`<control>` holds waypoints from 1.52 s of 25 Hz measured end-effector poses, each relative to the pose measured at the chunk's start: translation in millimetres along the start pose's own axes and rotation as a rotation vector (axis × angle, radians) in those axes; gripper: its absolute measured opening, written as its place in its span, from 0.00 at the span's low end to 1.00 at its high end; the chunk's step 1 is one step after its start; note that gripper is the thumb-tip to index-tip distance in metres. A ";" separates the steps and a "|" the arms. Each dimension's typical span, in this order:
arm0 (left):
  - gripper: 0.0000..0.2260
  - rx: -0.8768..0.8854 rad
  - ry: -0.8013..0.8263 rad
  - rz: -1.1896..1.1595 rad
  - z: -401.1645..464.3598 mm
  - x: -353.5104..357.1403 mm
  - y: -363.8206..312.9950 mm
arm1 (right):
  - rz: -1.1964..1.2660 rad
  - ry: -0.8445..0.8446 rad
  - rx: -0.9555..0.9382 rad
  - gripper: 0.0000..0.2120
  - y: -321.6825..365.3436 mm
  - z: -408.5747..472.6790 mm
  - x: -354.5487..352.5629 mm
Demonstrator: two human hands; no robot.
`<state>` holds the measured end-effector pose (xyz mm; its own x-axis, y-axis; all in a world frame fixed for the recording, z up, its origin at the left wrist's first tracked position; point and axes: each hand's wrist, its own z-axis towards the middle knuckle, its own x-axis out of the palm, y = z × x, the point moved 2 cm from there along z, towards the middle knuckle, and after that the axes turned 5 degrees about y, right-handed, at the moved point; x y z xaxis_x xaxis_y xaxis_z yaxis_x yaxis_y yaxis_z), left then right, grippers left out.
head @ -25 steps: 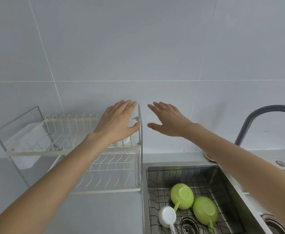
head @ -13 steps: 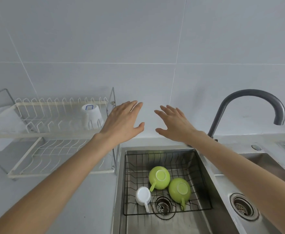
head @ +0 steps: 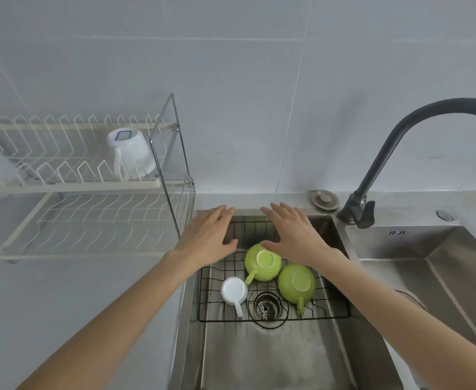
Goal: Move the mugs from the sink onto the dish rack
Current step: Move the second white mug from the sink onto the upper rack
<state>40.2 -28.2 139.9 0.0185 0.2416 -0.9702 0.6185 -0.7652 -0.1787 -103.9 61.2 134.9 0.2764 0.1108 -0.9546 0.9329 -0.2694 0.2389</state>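
Left hand (head: 206, 240) and right hand (head: 296, 235) hover flat, fingers spread, empty, over the sink (head: 259, 358).

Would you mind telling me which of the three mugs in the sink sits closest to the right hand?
The rear green mug, just under the right hand. The other green mug and the white mug sit nearer the drain.

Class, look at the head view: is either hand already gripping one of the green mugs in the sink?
No: both the left hand and right hand are spread open above the sink, closed on nothing.
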 end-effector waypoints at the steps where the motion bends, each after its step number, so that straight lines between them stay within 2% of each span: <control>1: 0.31 -0.005 0.034 -0.015 2.7 10.7 1.8 | 0.005 0.019 0.001 0.34 -1.9 2.7 9.3; 11: 0.32 -0.143 0.359 -0.248 21.6 125.3 22.0 | 0.195 0.357 0.057 0.30 -22.1 31.7 112.4; 19: 0.32 -0.231 0.488 -0.321 33.4 191.6 33.1 | 0.389 0.533 0.115 0.29 -23.1 51.0 179.7; 24: 0.30 -0.260 0.452 -0.365 43.4 211.7 36.0 | 0.416 0.561 0.107 0.29 -23.8 62.2 206.0; 29: 0.31 -0.255 0.419 -0.341 48.3 219.8 39.1 | 0.443 0.480 0.170 0.27 -22.2 66.2 221.5; 38: 0.31 -0.217 0.362 -0.392 40.2 201.1 35.5 | 0.472 0.415 0.144 0.27 -19.3 54.3 204.7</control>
<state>34.2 -30.8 -68.1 -0.0007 0.7008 -0.7134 0.7799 -0.4461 -0.4390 -77.8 37.1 -74.8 0.7425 0.3017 -0.5981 0.6570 -0.5022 0.5623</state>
